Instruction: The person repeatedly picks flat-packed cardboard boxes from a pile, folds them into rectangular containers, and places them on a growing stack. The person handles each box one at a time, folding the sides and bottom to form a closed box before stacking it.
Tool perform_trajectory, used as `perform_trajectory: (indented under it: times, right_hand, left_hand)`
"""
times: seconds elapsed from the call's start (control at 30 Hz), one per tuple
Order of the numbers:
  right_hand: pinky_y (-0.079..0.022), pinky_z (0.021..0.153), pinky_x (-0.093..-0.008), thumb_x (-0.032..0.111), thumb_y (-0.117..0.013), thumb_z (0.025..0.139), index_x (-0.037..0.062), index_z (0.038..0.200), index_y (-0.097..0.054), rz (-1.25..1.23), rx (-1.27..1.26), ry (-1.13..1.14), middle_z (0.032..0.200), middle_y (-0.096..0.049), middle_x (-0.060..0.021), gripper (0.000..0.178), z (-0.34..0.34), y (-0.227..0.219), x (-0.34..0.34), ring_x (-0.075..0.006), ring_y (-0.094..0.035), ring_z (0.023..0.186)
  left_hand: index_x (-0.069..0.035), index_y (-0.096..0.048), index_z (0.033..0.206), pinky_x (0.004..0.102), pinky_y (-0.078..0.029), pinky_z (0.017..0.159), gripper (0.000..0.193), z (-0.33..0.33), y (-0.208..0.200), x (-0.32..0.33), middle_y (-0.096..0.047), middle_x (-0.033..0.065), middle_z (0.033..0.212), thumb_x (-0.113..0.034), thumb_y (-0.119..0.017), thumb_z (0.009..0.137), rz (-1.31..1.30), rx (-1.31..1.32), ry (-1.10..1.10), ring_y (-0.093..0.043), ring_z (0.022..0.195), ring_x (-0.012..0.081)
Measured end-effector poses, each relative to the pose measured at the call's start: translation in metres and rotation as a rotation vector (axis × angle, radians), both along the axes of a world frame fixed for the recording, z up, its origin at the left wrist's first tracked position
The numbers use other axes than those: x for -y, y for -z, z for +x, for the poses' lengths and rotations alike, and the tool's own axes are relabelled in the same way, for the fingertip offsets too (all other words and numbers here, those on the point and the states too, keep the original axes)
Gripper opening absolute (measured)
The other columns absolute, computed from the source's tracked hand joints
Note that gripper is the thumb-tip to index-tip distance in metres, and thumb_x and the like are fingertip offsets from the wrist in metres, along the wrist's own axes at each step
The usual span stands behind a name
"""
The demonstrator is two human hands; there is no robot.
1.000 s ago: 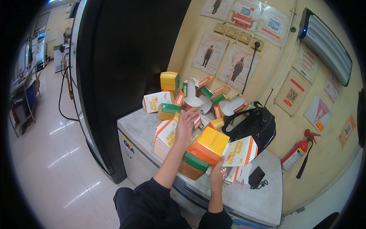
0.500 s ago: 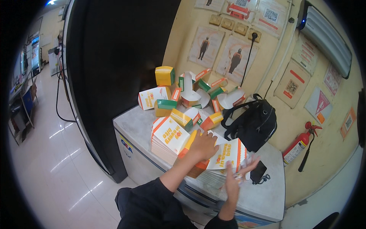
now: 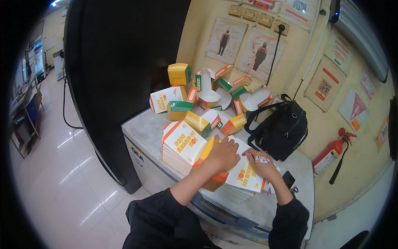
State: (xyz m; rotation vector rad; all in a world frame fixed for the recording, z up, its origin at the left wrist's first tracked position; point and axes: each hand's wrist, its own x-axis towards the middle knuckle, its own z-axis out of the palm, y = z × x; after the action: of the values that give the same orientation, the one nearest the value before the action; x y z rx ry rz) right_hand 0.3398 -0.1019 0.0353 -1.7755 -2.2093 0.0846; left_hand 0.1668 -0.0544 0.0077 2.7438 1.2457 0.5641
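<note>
Your left hand (image 3: 224, 156) lies on the yellow box (image 3: 207, 151), between the left pile (image 3: 182, 145) and right pile (image 3: 237, 179). Your right hand (image 3: 260, 165) bends over the right pile. I can't tell if either hand's fingers grip. A sideways push could spill it.

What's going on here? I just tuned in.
A person is working with both hands over cartons on a white top. The left hand rests on a yellow-and-orange carton between two white stacks. The right hand is at the far edge of the right stack; its grip is unclear. Behind the left stack sit colored boxes, beside a black backpack.
</note>
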Motion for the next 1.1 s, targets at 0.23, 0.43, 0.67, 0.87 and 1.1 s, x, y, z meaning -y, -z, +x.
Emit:
perform_trajectory:
  times: [0.23, 0.43, 0.67, 0.87, 1.1]
  right_hand:
    - [-0.046, 0.072, -0.0407, 0.027, -0.050, 0.090, 0.0089, 0.090, -0.063, 0.035, 0.014, -0.038, 0.079, -0.064, -0.0154, 0.022, -0.004, -0.012, -0.005, -0.0310, -0.062, 0.076]
    - [-0.040, 0.084, -0.0430, 0.026, -0.039, 0.094, 0.0087, 0.108, -0.053, -0.025, -0.052, 0.037, 0.104, -0.057, -0.0162, 0.026, 0.003, 0.035, -0.002, -0.0322, -0.053, 0.101]
    - [-0.027, 0.101, -0.0456, 0.032, -0.033, 0.096, 0.0048, 0.126, -0.042, -0.026, -0.277, -0.102, 0.129, -0.039, -0.0207, 0.041, 0.021, 0.100, -0.008, -0.0350, -0.035, 0.122]
    - [-0.021, 0.108, -0.0444, 0.031, -0.069, 0.078, 0.0084, 0.137, -0.029, 0.190, -0.074, -0.197, 0.140, -0.031, -0.0189, 0.074, 0.058, 0.035, -0.096, -0.0363, -0.026, 0.131]
    - [-0.026, 0.106, -0.0431, 0.013, -0.079, 0.055, 0.0095, 0.126, -0.040, 0.224, 0.455, -0.227, 0.125, -0.049, -0.0154, 0.081, 0.035, 0.039, -0.200, -0.0320, -0.043, 0.121]
  left_hand:
    - [-0.006, -0.053, 0.110, 0.0514, -0.023, 0.100, 0.035, -0.006, -0.002, 0.003, -0.053, 0.0112, 0.109, -0.031, -0.043, 0.089, -0.025, 0.031, 0.042, -0.046, 0.109, 0.0256]
    - [-0.006, -0.053, 0.110, 0.0509, -0.024, 0.098, 0.033, -0.008, -0.002, 0.003, -0.054, 0.0103, 0.108, -0.029, -0.042, 0.089, 0.007, 0.036, 0.062, -0.047, 0.107, 0.0248]
    - [-0.006, -0.048, 0.120, 0.0523, -0.025, 0.100, 0.037, -0.007, -0.003, 0.001, -0.053, 0.0119, 0.111, -0.027, -0.041, 0.091, -0.031, -0.032, 0.106, -0.046, 0.110, 0.0255]
    - [-0.003, -0.034, 0.135, 0.0471, -0.024, 0.104, 0.051, -0.010, 0.000, -0.003, -0.049, 0.0168, 0.122, -0.030, -0.044, 0.092, -0.079, 0.139, 0.221, -0.042, 0.119, 0.0305]
    - [0.000, -0.024, 0.139, 0.0423, -0.026, 0.105, 0.061, -0.013, -0.005, -0.001, -0.038, 0.0241, 0.135, -0.036, -0.043, 0.094, -0.141, 0.435, 0.244, -0.038, 0.123, 0.0388]
